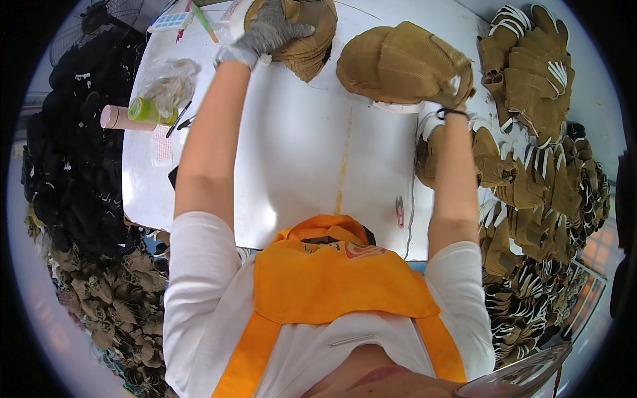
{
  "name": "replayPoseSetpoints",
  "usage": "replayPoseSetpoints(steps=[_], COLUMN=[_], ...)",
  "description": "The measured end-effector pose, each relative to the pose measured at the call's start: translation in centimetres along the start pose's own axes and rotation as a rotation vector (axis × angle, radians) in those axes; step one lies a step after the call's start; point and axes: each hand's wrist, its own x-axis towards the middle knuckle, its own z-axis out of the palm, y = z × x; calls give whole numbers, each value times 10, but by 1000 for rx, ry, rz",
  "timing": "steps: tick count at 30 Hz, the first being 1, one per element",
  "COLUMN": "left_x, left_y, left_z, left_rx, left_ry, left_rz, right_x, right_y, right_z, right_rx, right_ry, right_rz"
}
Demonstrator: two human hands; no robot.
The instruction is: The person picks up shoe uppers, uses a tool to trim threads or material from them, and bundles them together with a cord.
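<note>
At the far side of the white table (292,159), my left hand (271,30) wears a grey glove. It lies on a stack of brown ribbed fabric pieces (308,60), fingers and thumb spread. Farther right, my right hand (454,93), with a black band at the wrist, is closed on the right end of another bundle of brown fabric pieces (391,63). That bundle is rounded at its left end and is layered like stacked shoe uppers. Its fabric partly hides my right fingers. A pale edge shows under the bundle.
Small snips (399,212) lie near the front right. On the left are a pink bottle (116,117), a green tape roll (141,109), a plastic bag (174,79) and pens. Brown pieces with white edges (531,179) crowd the right; black ones (76,152) fill the left.
</note>
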Motion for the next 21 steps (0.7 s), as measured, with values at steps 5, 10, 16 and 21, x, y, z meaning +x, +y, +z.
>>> replayPoseSetpoints(steps=[5,10,16,21], left_x=[-25,-27,-18,-23], left_y=[43,36,-40,0], left_z=[91,86,97,58], left_rx=[-413,-629,-52,-836], left_ry=[526,593,491,318], left_rz=[-206,-378,59,-28], right_x=[65,84,48,24], right_y=[29,9,-150,-244], right_z=[-21,-30,-91,-91], right_rx=[-190,-168,336,705], right_ry=[-159,-258,422,325], right_rz=[288,471,694,604])
